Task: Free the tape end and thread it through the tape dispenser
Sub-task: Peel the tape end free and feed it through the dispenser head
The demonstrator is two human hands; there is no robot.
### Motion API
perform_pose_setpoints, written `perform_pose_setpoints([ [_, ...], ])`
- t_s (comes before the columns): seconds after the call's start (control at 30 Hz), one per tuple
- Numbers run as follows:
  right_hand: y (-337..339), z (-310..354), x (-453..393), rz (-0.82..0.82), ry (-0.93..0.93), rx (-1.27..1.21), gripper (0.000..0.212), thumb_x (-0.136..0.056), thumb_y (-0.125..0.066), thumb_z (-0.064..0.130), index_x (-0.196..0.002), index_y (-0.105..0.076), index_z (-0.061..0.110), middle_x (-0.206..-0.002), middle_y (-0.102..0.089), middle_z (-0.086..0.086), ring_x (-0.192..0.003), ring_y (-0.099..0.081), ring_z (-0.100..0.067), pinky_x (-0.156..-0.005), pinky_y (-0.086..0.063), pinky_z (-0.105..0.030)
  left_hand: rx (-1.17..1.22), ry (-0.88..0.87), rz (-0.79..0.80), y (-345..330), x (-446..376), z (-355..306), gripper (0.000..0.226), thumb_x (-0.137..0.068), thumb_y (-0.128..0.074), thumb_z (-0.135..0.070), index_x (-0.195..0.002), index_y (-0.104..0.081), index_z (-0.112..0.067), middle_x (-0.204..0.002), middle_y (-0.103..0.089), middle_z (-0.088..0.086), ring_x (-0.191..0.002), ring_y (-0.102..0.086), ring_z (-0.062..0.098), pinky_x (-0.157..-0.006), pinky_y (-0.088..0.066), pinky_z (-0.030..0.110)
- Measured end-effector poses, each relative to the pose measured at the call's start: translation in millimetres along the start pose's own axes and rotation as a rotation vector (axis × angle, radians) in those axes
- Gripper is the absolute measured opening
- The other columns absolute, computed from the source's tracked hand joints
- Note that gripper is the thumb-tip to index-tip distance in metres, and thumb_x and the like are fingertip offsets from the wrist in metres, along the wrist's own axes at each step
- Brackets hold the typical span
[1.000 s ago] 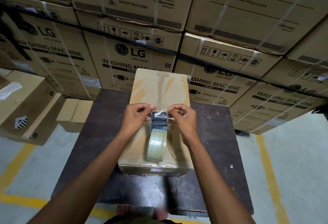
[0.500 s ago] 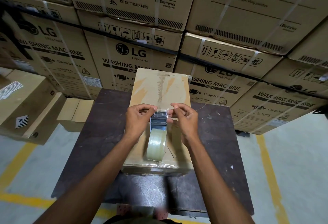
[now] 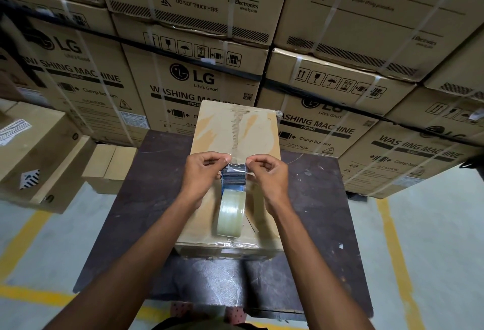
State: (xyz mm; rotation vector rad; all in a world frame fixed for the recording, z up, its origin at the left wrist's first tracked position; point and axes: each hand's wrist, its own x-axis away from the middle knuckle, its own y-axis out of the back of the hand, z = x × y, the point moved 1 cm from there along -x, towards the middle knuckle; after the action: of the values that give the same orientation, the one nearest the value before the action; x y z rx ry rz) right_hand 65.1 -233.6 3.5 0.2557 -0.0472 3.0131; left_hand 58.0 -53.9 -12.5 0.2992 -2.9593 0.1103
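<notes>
A tape dispenser (image 3: 234, 180) with a dark metal head stands on a taped cardboard box (image 3: 237, 130). Its roll of clear tape (image 3: 231, 213) faces me. The free tape end (image 3: 237, 168) is stretched flat across the dispenser's head. My left hand (image 3: 203, 172) pinches the left corner of the tape end between thumb and forefinger. My right hand (image 3: 267, 175) pinches the right corner the same way. Both hands sit level, just beyond the roll.
The box rests on a dark worn table (image 3: 146, 198). Behind it rises a wall of stacked washing machine cartons (image 3: 199, 78). Smaller cartons (image 3: 110, 164) stand on the floor at left. Yellow lines (image 3: 398, 264) mark the grey floor.
Both hands have shifted very slightly while holding the tape end stretched over the dispenser head; the view has tilted a little. The roll and box stay put.
</notes>
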Motion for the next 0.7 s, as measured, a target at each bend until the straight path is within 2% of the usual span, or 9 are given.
perform_pose_setpoints([
  [0.07, -1.2, -0.6, -0.5, -0.007, 0.0, -0.004, 0.014, -0.09, -0.078, -0.001, -0.084, -0.079, 0.011, -0.074, -0.078, 0.003, -0.075, -0.073, -0.015, -0.073, -0.066, -0.036, 0.051, 0.042, 0.017, 2.5, -1.5, -0.5, 0.005, -0.095, -0.081, -0.017, -0.098, -0.086, -0.017, -0.096, -0.086, 0.004, -0.094, -0.078, 0.018, -0.079, -0.059, 0.036],
  [0.13, -1.7, -1.4, -0.5, -0.009, 0.002, -0.011, 0.014, -0.09, -0.078, -0.001, -0.084, -0.079, 0.011, -0.075, -0.078, 0.001, -0.077, -0.074, -0.017, -0.074, -0.067, -0.038, 0.093, 0.073, 0.036, 4.1, -2.0, -2.7, 0.006, -0.096, -0.081, -0.017, -0.099, -0.086, -0.019, -0.097, -0.086, 0.004, -0.095, -0.077, 0.019, -0.08, -0.059, 0.037],
  [0.27, -1.7, -1.1, -0.6, -0.014, 0.008, -0.013, 0.012, -0.09, -0.078, -0.002, -0.085, -0.08, 0.009, -0.077, -0.079, 0.0, -0.079, -0.074, -0.018, -0.073, -0.067, -0.037, 0.05, 0.047, 0.075, 4.6, -3.3, -5.5, 0.011, -0.092, -0.085, -0.015, -0.101, -0.087, -0.022, -0.099, -0.087, 0.003, -0.094, -0.076, 0.016, -0.078, -0.058, 0.036],
  [0.5, -2.3, 0.7, -0.3, -0.006, 0.025, -0.017, 0.013, -0.09, -0.075, -0.005, -0.092, -0.079, 0.007, -0.076, -0.077, 0.0, -0.075, -0.073, -0.014, -0.068, -0.064, -0.034, 0.053, 0.005, 0.036, 0.1, -1.6, -8.7, 0.01, -0.09, -0.085, -0.008, -0.096, -0.085, -0.015, -0.095, -0.086, 0.009, -0.088, -0.075, 0.02, -0.074, -0.056, 0.037],
  [0.7, -2.7, 1.5, -0.3, 0.027, 0.071, 0.014, 0.02, -0.091, -0.07, -0.01, -0.088, -0.079, 0.007, -0.078, -0.077, 0.008, -0.074, -0.071, -0.006, -0.065, -0.061, -0.028, 0.051, -0.008, 0.041, -2.0, -2.2, -8.3, 0.012, -0.091, -0.082, -0.002, -0.09, -0.084, -0.015, -0.086, -0.083, -0.001, -0.082, -0.071, 0.015, -0.064, -0.052, 0.03],
])
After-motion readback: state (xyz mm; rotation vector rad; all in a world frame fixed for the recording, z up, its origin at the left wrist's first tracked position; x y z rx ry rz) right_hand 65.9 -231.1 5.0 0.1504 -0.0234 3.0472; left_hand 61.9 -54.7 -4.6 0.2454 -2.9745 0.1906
